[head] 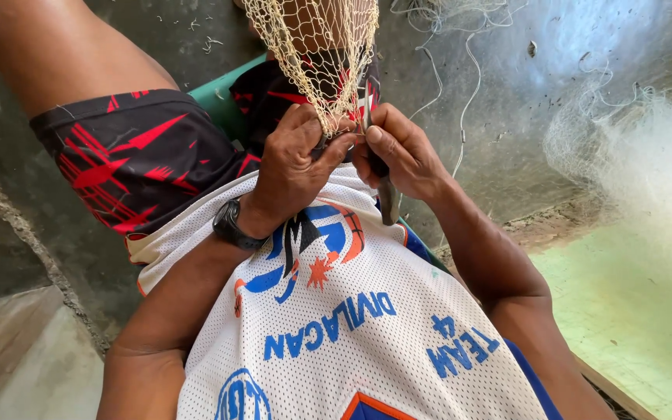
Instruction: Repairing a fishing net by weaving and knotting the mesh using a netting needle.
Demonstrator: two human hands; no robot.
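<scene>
**Net Edge Pinched at Centre Frame, Tool Alongside**

The tan knotted cord net [314, 54] hangs from the top centre of the frame and narrows downward to a gathered point just above the two hands. Its long axis runs vertically, from the upper edge down to the hands.

The left hand [293, 167] sits at centre frame, fingers curled shut, and pinches the gathered lower end of the net between thumb and forefinger. A black wristwatch [231, 224] sits on the left wrist, lower left of the hand.

The right hand [402, 152] lies immediately right of the left hand, touching or nearly touching it. It is closed around a slim dark flat tool [386, 198]. The lower end of the tool projects below the palm toward the white mesh jersey [367, 327]; the upper end points up beside the net's lower edge. Whether the tip enters the mesh cannot be determined.

Both hands are together at the net's bottom end. The left hand is the one in contact with the net.

A pale fine-filament net [624, 140] lies heaped at the right of the frame, well apart from the hands. Black-and-red patterned shorts [138, 155] occupy the upper left.
</scene>
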